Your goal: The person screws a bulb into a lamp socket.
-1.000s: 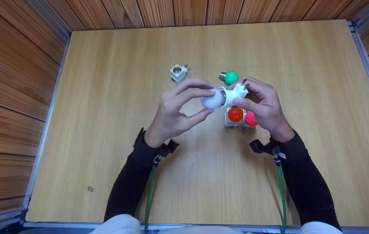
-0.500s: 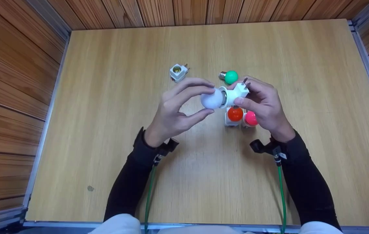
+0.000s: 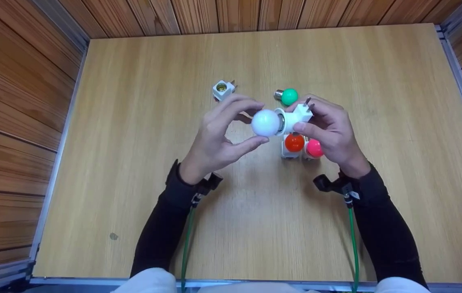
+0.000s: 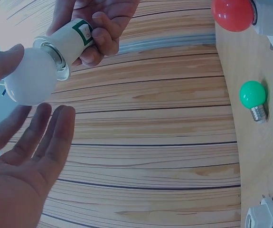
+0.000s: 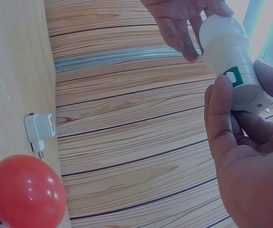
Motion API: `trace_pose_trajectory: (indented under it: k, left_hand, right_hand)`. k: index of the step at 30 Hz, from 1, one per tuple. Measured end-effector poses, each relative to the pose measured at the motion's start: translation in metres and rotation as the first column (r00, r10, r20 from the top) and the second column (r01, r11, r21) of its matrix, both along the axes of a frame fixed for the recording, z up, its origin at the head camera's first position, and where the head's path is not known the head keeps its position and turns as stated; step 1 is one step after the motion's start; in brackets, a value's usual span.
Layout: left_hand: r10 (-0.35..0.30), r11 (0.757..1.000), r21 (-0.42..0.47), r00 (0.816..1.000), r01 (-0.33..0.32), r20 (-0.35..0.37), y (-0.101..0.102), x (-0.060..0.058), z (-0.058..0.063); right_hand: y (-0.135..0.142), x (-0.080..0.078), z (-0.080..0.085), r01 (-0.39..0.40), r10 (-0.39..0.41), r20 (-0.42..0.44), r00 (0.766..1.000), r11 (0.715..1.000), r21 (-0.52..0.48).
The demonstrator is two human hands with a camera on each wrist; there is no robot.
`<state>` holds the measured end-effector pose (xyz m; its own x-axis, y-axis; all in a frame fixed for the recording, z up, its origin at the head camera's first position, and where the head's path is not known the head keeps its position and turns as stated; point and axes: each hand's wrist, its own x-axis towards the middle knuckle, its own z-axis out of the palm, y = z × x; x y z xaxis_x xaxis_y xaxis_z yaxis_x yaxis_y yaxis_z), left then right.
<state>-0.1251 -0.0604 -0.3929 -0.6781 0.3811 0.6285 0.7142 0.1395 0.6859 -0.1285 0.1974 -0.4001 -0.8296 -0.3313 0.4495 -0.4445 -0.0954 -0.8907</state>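
My right hand (image 3: 332,128) grips a white plug-in lamp socket (image 3: 297,118) between thumb and fingers, its two pins pointing up and away. A green-edged switch (image 4: 84,32) shows on its side in the left wrist view. A round white bulb (image 3: 265,123) sits in the socket's mouth, with some of its metal base (image 4: 53,54) visible. My left hand (image 3: 220,136) is spread around the bulb's far end. Its thumb (image 4: 5,64) lies right at the glass, while the other fingers (image 4: 60,128) are extended and loosened off it.
Below the hands, a red bulb (image 3: 294,143) and a pink bulb (image 3: 314,148) sit in white sockets on the wooden table (image 3: 149,101). Farther back lie a green bulb (image 3: 289,97) and another white socket (image 3: 223,90) with an open mouth. Wood-panelled walls (image 3: 239,16) surround the table.
My left fingers have come away from the top of the white bulb and drawn back slightly, uncovering it. The right hand and socket have hardly moved.
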Motion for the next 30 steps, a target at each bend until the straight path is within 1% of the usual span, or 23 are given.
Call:
trace_pose_trajectory:
  k: [5, 10, 12, 14, 21, 30]
  left_hand:
    - [0.006, 1.0, -0.017, 1.0, -0.006, 0.019, -0.001, 0.001, 0.001]
    - [-0.018, 1.0, 0.022, 0.998, 0.017, 0.063, 0.0, 0.002, 0.002]
    - [-0.019, 0.999, 0.038, 0.996, 0.016, 0.084, 0.001, 0.003, 0.003]
    - [-0.011, 0.998, 0.057, 0.995, 0.005, 0.103, 0.002, 0.005, 0.003]
    - [0.048, 0.994, 0.086, 0.985, -0.063, 0.164, 0.008, 0.012, 0.004]
    - [0.047, 0.993, 0.104, 0.985, -0.064, 0.164, 0.009, 0.014, 0.005]
  right_hand:
    - [0.0, 0.0, 0.001, 0.007, -0.007, 0.004, 1.0, 1.0, -0.004]
    - [-0.001, 0.0, 0.001, 0.027, -0.027, -0.001, 1.0, 1.0, 0.014]
    - [-0.001, 0.0, 0.0, 0.035, -0.035, -0.005, 0.999, 0.999, 0.019]
    - [-0.002, 0.0, 0.0, 0.04, -0.04, -0.011, 0.999, 0.999, 0.024]
    - [-0.002, 0.001, 0.0, 0.035, -0.035, -0.007, 0.999, 0.999, 0.031]
    - [-0.003, 0.002, 0.001, 0.045, -0.045, -0.01, 0.999, 0.998, 0.032]
